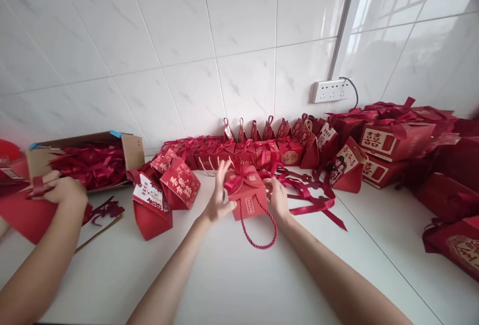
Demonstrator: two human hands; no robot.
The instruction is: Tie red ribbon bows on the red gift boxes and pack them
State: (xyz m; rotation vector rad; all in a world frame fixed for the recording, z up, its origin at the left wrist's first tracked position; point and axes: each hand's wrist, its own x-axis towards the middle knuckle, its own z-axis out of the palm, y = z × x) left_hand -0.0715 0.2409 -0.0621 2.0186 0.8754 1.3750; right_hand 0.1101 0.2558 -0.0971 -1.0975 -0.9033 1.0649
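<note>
A small red gift box [248,199] with a red ribbon bow on top and a red rope handle [258,233] hanging at its front stands on the white floor in the middle. My left hand [218,198] rests against the box's left side, fingers stretched up and apart. My right hand [277,196] grips the box's right side, fingers curled by the ribbon. Loose red ribbon [313,200] trails off to the right of the box.
Another person's hand [62,190] at the far left holds a red piece beside a cardboard box [130,151] of red ribbons. Several red gift boxes [262,150] line the tiled wall. Larger red boxes [396,140] are stacked at right. A wall socket [331,90] sits above.
</note>
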